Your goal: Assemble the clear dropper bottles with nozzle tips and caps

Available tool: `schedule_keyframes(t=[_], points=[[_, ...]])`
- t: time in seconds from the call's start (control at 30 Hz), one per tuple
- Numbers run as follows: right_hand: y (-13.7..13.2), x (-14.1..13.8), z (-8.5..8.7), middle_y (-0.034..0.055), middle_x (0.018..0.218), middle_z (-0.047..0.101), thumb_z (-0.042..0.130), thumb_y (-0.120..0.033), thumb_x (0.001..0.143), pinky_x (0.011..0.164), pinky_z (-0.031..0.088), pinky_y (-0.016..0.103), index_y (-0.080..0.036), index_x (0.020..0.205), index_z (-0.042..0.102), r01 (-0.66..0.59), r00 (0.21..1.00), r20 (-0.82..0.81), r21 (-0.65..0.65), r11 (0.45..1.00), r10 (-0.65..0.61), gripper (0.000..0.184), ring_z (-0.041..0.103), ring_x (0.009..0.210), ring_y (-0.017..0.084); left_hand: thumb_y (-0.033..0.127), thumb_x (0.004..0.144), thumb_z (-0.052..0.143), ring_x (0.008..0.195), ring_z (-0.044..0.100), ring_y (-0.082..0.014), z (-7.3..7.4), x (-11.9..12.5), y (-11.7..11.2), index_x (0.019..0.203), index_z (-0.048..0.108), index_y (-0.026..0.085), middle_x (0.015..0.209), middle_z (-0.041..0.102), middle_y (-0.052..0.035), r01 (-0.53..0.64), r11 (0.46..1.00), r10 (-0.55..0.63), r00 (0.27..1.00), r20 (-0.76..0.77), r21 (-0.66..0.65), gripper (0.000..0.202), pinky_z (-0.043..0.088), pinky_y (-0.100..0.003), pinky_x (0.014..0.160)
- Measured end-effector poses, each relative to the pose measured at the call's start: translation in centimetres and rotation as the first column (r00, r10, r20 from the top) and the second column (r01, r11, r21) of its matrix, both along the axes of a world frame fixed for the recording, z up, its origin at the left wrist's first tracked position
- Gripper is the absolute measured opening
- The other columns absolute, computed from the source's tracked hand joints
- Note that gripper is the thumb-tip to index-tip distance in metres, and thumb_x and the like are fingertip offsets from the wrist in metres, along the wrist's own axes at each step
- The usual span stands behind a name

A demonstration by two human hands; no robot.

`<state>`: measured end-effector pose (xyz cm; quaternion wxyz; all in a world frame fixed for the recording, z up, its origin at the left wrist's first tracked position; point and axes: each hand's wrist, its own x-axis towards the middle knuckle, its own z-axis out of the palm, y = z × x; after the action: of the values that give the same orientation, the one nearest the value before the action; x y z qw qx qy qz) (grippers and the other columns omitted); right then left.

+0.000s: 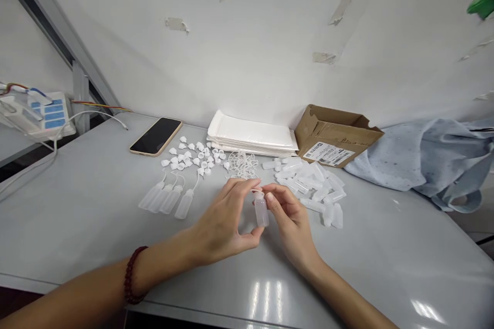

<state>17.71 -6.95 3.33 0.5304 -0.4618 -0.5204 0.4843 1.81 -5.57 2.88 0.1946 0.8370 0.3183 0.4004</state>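
Translucent plastic, a small squeeze bottle (261, 211) stands upright just above the grey table (77, 216). Our left hand (222, 221) clamps it base to mouth to steady it, while our right hand (289, 216) pinches its neck. Loose bottles (320, 187) lie close by on the right.

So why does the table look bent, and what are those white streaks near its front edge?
Head view: a wide lens bows the table and wall; the streaks are light glaring off its glossy top; the green thing, top right, is blurred.
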Motion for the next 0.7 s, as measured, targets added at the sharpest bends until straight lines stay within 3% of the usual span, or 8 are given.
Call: schedule_keyframes(t=[0.13,0.37,0.53,0.7], points=[[0.03,0.35,0.19,0.0026,0.093,0.066,0.059,-0.033,0.087,0.076,0.046,0.029,-0.025,0.095,0.063,0.039,0.999,-0.03,0.002,0.999,-0.039,0.012,0.059,0.084,0.017,0.014,0.073,0.064,0.117,0.042,-0.0259,0.28,-0.27,0.15,0.136,0.019,0.024,0.122,0.049,-0.0095,0.051,0.999,-0.051,0.999,-0.003,0.017,0.078,0.041,-0.045,0.1],[0.2,0.84,0.16,-0.0001,0.078,0.065,0.067,-0.031,0.082,0.072,0.043,0.025,-0.022,0.087,0.063,-0.043,0.981,-0.192,-0.105,0.994,0.022,0.011,0.057,0.074,0.014,0.014,0.071,0.066,0.118,0.039,-0.0253,0.48,-0.23,-0.06,0.136,0.021,0.023,0.122,0.049,-0.0096,0.055,0.998,-0.055,0.998,-0.016,0.015,0.079,0.041,-0.042,0.1],[0.22,0.82,0.3,-0.0015,0.076,0.062,0.068,-0.032,0.082,0.069,0.041,0.023,-0.022,0.082,0.065,-0.024,0.984,-0.179,-0.112,0.993,0.004,0.01,0.054,0.072,0.012,0.014,0.069,0.069,0.118,0.039,-0.0252,0.61,-0.19,-0.05,0.137,0.018,0.024,0.119,0.053,-0.008,0.051,0.998,-0.052,0.998,0.034,0.023,0.085,0.04,-0.042,0.101],[0.09,0.83,0.49,0.0,0.079,0.065,0.065,-0.035,0.083,0.071,0.043,0.025,-0.022,0.089,0.067,-0.075,0.983,-0.175,-0.159,0.984,0.047,0.014,0.057,0.075,0.014,0.013,0.069,0.069,0.117,0.041,-0.0259,0.67,-0.34,0.09,0.137,0.019,0.025,0.117,0.055,-0.0075,0.039,0.999,-0.039,0.999,0.03,0.027,0.085,0.04,-0.045,0.101]])
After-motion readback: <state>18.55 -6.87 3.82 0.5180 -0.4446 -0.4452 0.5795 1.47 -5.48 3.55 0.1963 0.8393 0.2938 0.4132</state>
